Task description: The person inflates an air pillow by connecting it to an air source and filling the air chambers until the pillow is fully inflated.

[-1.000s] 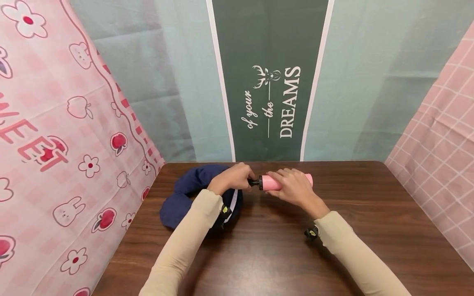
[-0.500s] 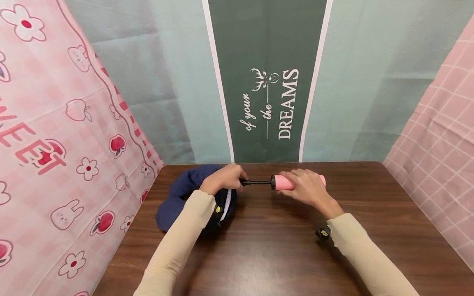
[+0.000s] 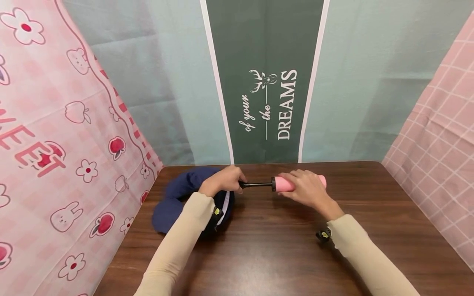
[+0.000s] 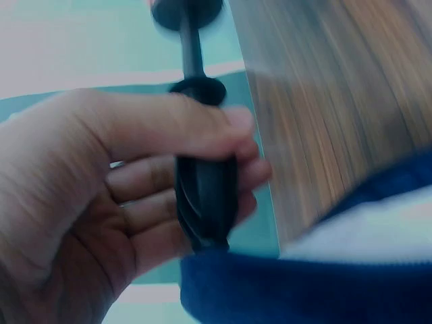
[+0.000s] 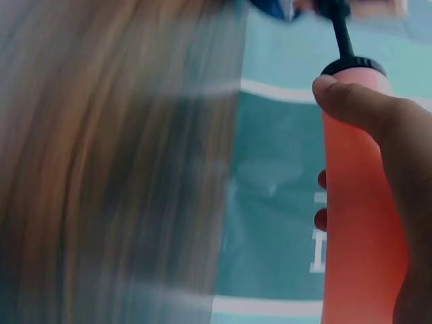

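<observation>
My right hand (image 3: 304,187) grips the pink barrel of a hand air pump (image 5: 358,202), its thumb lying near the black collar. From the barrel a thin black rod (image 3: 259,184) runs left to a black end piece (image 4: 206,196). My left hand (image 3: 225,181) holds that end piece between thumb and fingers. A navy U-shaped neck pillow (image 3: 170,209) lies under and beside my left hand, with a pale strip along its right edge. In the left wrist view the end piece meets the navy fabric (image 4: 297,290); whether it is joined there I cannot tell.
The brown wooden table (image 3: 266,250) carries the pillow at its back left. Behind it hangs a green curtain (image 3: 266,148) with white lettering. Pink printed cloth (image 3: 89,172) closes the left side and pink checked cloth (image 3: 437,164) the right.
A second ago the rod was mostly inside the barrel; my right hand has moved right with the barrel, drawing out the rod. Since half a second ago little differs.
</observation>
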The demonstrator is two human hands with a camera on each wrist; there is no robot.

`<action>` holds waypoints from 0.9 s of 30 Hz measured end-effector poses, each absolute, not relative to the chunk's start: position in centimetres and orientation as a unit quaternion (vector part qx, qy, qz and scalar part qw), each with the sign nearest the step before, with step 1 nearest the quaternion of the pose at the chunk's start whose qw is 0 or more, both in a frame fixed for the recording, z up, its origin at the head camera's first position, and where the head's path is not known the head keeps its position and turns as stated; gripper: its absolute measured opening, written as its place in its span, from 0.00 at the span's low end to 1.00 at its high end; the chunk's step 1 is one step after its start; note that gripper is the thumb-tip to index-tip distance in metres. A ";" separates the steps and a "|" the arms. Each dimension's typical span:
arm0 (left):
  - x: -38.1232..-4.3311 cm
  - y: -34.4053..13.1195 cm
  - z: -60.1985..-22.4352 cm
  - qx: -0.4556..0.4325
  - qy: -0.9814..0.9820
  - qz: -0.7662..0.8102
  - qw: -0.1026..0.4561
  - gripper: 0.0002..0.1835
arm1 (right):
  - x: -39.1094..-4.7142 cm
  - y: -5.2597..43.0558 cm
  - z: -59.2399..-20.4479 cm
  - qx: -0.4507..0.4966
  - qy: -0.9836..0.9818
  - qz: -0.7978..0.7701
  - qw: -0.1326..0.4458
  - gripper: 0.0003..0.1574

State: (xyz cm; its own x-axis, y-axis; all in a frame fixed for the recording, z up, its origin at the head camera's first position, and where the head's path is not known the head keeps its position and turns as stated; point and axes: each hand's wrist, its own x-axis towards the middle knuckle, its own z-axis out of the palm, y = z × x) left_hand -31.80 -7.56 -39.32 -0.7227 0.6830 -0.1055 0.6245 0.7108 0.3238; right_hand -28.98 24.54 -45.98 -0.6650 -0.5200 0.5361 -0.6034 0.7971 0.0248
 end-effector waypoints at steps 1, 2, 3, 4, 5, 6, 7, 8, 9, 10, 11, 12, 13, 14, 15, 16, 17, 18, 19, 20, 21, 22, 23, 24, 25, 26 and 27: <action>-31.7 -7.0 -39.4 0.364 0.916 0.129 0.107 0.19 | -28.8 23.9 -46.0 0.312 -0.909 0.075 0.267 0.42; -31.6 -6.5 -39.4 0.369 0.915 0.126 0.104 0.18 | -28.7 23.4 -46.0 0.313 -0.909 0.072 0.268 0.42; -31.6 -6.1 -39.4 0.375 0.913 0.122 0.099 0.18 | -28.5 22.9 -45.9 0.313 -0.908 0.071 0.269 0.42; -31.6 -5.8 -39.4 0.379 0.913 0.117 0.094 0.17 | -28.4 22.4 -45.9 0.313 -0.907 0.070 0.272 0.42; -31.5 -5.4 -39.3 0.378 0.914 0.117 0.093 0.17 | -28.3 22.0 -45.9 0.312 -0.907 0.069 0.274 0.42; -31.5 -5.2 -39.2 0.376 0.914 0.120 0.093 0.16 | -28.3 21.7 -45.8 0.312 -0.906 0.068 0.278 0.42; -31.4 -5.0 -39.2 0.376 0.914 0.121 0.092 0.16 | -28.3 21.4 -45.8 0.313 -0.905 0.066 0.281 0.42; -31.4 -4.9 -39.2 0.377 0.914 0.124 0.091 0.15 | -28.3 21.1 -45.8 0.316 -0.903 0.063 0.284 0.42; -31.4 -4.8 -39.1 0.378 0.913 0.125 0.092 0.14 | -28.3 20.8 -45.8 0.319 -0.901 0.062 0.286 0.42; -31.4 -4.7 -39.2 0.379 0.912 0.128 0.093 0.13 | -28.3 20.6 -45.8 0.322 -0.900 0.061 0.288 0.42; -31.4 -4.6 -39.2 0.379 0.911 0.132 0.094 0.11 | -28.3 20.3 -45.9 0.324 -0.899 0.060 0.289 0.42; -31.4 -4.6 -39.3 0.381 0.910 0.134 0.095 0.10 | -28.3 20.1 -45.9 0.325 -0.898 0.059 0.291 0.42; -31.3 -4.6 -39.3 0.383 0.909 0.135 0.095 0.08 | -28.3 20.0 -45.9 0.326 -0.897 0.059 0.293 0.42; -31.3 -4.5 -39.3 0.384 0.908 0.136 0.097 0.07 | -28.3 19.9 -45.9 0.326 -0.897 0.059 0.293 0.41; -31.3 -4.5 -39.3 0.384 0.908 0.137 0.100 0.06 | -28.3 19.8 -46.0 0.327 -0.896 0.059 0.294 0.41; -31.3 -4.6 -39.3 0.381 0.908 0.138 0.102 0.06 | -28.3 19.8 -46.0 0.326 -0.897 0.059 0.293 0.41; -31.3 -4.6 -39.3 0.378 0.909 0.139 0.103 0.06 | -28.3 19.7 -46.0 0.326 -0.897 0.059 0.293 0.41; -31.2 -4.6 -39.3 0.376 0.910 0.138 0.105 0.07 | -28.3 19.8 -46.0 0.326 -0.897 0.059 0.293 0.41; -31.2 -4.7 -39.3 0.374 0.910 0.140 0.107 0.07 | -28.3 19.8 -46.0 0.326 -0.898 0.059 0.291 0.42; -31.2 -4.7 -39.3 0.373 0.911 0.141 0.107 0.08 | -28.3 19.8 -45.9 0.326 -0.898 0.059 0.290 0.42; -31.2 -4.8 -39.3 0.372 0.911 0.142 0.109 0.08 | -28.3 19.9 -45.9 0.325 -0.899 0.059 0.288 0.42; -31.2 -4.8 -39.3 0.372 0.910 0.144 0.110 0.09 | -28.3 19.9 -45.9 0.325 -0.899 0.060 0.286 0.42; -31.2 -4.9 -39.3 0.373 0.910 0.145 0.111 0.09 | -28.3 20.0 -45.8 0.324 -0.900 0.061 0.285 0.42; -31.2 -4.9 -39.3 0.373 0.910 0.144 0.111 0.10 | -28.3 20.1 -45.8 0.324 -0.900 0.061 0.284 0.42; -31.2 -5.0 -39.2 0.373 0.910 0.143 0.110 0.10 | -28.3 20.3 -45.7 0.324 -0.901 0.062 0.283 0.42; -31.2 -5.1 -39.2 0.371 0.911 0.141 0.109 0.11 | -28.3 20.4 -45.7 0.323 -0.901 0.065 0.283 0.42; -31.2 -5.2 -39.1 0.369 0.913 0.139 0.110 0.11 | -28.3 20.6 -45.7 0.323 -0.900 0.067 0.284 0.43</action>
State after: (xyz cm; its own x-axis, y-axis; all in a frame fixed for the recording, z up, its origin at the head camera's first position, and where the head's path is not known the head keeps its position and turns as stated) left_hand -31.19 -5.20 -39.14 -0.7043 0.7032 -0.0977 0.6422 0.6897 0.3346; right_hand -28.33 20.60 -45.73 -0.6305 -0.5437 0.5540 -0.6197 0.7823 0.0624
